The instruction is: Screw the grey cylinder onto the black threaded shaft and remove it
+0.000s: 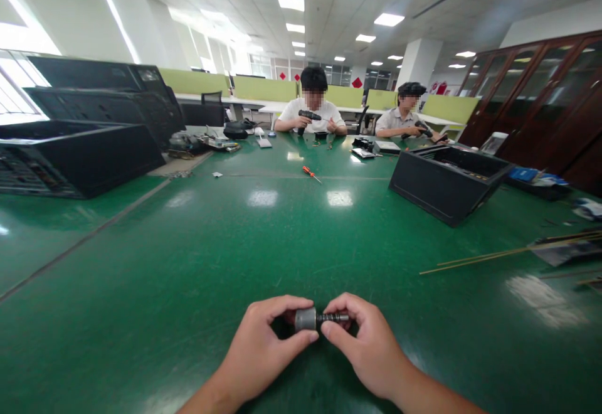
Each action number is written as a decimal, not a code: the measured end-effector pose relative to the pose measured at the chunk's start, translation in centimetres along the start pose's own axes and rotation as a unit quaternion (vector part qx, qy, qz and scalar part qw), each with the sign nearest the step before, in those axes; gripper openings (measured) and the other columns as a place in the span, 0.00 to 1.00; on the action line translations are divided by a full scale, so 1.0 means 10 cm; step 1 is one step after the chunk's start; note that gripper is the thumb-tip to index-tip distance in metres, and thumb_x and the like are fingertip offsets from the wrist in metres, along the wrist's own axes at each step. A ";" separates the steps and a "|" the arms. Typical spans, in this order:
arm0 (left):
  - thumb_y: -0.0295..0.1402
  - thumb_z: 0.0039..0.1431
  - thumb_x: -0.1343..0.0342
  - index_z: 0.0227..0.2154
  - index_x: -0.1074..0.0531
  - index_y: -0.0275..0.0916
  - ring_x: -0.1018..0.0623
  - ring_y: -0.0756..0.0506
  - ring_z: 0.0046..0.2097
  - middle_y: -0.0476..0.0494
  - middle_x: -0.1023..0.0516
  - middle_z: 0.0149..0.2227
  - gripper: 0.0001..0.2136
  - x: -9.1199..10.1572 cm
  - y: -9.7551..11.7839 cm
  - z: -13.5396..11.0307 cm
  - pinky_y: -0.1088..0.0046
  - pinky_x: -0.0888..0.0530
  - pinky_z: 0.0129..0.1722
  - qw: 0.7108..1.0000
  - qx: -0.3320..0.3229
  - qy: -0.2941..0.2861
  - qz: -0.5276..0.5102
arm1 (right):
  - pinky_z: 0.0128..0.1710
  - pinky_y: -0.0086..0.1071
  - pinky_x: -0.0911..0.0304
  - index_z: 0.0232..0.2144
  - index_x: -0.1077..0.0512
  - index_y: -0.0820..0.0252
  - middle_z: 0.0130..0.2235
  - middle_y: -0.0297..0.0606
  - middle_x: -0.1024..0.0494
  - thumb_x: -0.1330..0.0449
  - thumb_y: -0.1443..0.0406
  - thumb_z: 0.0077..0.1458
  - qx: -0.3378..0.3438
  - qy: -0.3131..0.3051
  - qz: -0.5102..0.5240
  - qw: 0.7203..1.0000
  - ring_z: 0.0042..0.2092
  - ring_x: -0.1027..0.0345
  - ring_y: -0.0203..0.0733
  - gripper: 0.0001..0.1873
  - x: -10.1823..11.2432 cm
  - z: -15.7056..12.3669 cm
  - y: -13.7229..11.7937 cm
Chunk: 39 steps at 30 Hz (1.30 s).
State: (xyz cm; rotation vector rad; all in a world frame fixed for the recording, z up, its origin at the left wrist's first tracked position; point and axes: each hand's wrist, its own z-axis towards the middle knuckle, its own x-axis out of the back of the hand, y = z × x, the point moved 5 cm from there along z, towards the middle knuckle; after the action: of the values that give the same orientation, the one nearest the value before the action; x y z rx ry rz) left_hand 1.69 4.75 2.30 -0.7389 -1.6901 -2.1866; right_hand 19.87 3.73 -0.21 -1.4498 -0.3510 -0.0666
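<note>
Near the bottom middle of the view, both my hands are closed on one small metal part. It has a wide grey cylinder [306, 318] on the left and a thinner, dark grooved shaft [333, 318] on the right, lying level. My left hand [266, 337] grips the cylinder between thumb and fingers. On the other side, my right hand [364, 339] pinches the shaft, with the thumb in front and fingers behind. The part looks like a solenoid valve, held just over the green table [263, 244]; whether it touches the surface I cannot tell.
An orange-handled screwdriver [310, 174] lies mid-table. Black computer cases stand at left [108, 157] and right [444, 185]. Thin yellowish rods [475, 260] stick out from the right. Across the table, one person [313, 110] holds a power drill [309, 115]; another person [405, 116] sits beside.
</note>
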 end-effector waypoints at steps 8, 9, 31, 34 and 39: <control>0.34 0.47 0.32 0.37 0.19 0.46 0.18 0.44 0.36 0.51 0.16 0.34 0.12 0.01 0.01 0.01 0.72 0.26 0.38 1.000 -0.009 0.008 -0.007 | 0.34 0.29 0.40 0.33 0.24 0.59 0.31 0.33 0.25 0.37 0.65 0.55 -0.005 -0.003 0.012 1.000 0.33 0.33 0.39 0.04 0.00 0.01 -0.02; 0.34 0.47 0.32 0.37 0.19 0.46 0.18 0.44 0.36 0.51 0.16 0.34 0.12 0.01 0.01 0.01 0.71 0.26 0.38 1.000 -0.009 0.008 -0.007 | 0.34 0.29 0.40 0.33 0.24 0.60 0.31 0.33 0.25 0.38 0.65 0.55 -0.006 -0.003 0.013 1.000 0.33 0.33 0.39 0.04 -0.01 0.01 -0.03; 0.35 0.47 0.32 0.36 0.19 0.45 0.18 0.43 0.34 0.49 0.16 0.32 0.11 0.05 0.08 0.00 0.71 0.25 0.37 0.999 -0.020 0.024 -0.004 | 0.34 0.29 0.41 0.33 0.26 0.60 0.30 0.33 0.27 0.38 0.64 0.56 -0.009 0.001 0.031 0.999 0.33 0.35 0.38 0.04 0.01 -0.01 -0.02; 0.34 0.46 0.33 0.36 0.19 0.44 0.18 0.43 0.35 0.49 0.16 0.32 0.11 0.05 0.07 0.00 0.71 0.25 0.37 1.000 -0.016 0.024 -0.008 | 0.34 0.29 0.41 0.33 0.26 0.60 0.29 0.33 0.27 0.38 0.64 0.56 -0.009 0.000 0.032 0.999 0.33 0.35 0.38 0.05 0.01 0.00 -0.02; 0.34 0.47 0.33 0.36 0.19 0.45 0.18 0.44 0.35 0.49 0.16 0.33 0.11 0.05 0.07 0.00 0.71 0.25 0.37 1.000 -0.006 0.020 -0.014 | 0.34 0.30 0.41 0.33 0.27 0.61 0.29 0.33 0.28 0.38 0.64 0.56 -0.015 0.000 0.040 0.999 0.32 0.36 0.38 0.05 0.01 -0.01 -0.01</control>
State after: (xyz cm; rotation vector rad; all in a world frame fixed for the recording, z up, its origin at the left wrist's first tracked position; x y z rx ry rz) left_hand 1.65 4.63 3.11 -0.6750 -1.6783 -2.2178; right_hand 19.97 3.66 -0.11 -1.4913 -0.2939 -0.0072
